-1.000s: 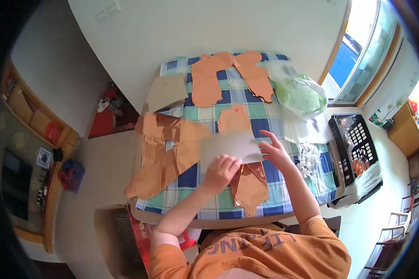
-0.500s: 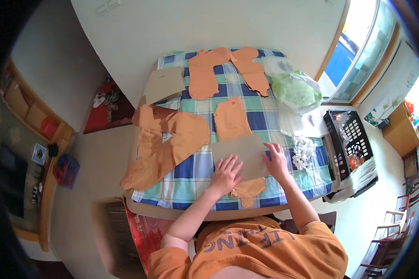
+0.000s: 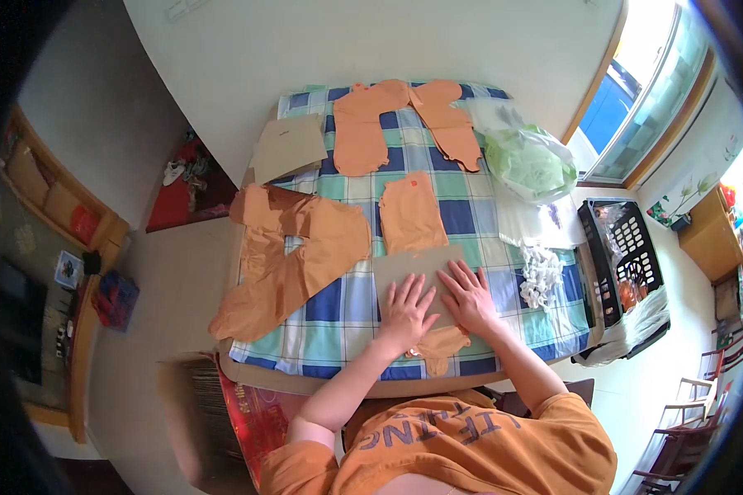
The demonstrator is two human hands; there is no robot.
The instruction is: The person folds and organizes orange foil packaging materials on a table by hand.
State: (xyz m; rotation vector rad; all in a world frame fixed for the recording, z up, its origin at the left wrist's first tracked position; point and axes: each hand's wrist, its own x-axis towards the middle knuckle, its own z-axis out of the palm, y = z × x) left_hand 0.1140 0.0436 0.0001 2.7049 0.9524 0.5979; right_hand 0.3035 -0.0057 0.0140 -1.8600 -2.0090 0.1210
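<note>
Both my hands lie flat, fingers spread, on a brown cardboard sheet (image 3: 410,266) near the table's front edge. My left hand (image 3: 406,310) presses its lower left part, my right hand (image 3: 469,297) its lower right part. The cardboard covers an orange fabric piece (image 3: 407,216) whose upper end shows above the sheet and whose lower tip (image 3: 439,345) sticks out below my hands.
The table has a blue-green checked cloth (image 3: 338,301). More orange pieces lie at the left (image 3: 289,256) and at the back (image 3: 404,124). Another cardboard sheet (image 3: 289,147) sits back left. A green-filled plastic bag (image 3: 530,165), white scraps (image 3: 541,276) and a black basket (image 3: 623,256) are at the right.
One second ago I held the cardboard sheet lifted above the orange piece. I have laid it down on it, and both hands now press flat on the sheet.
</note>
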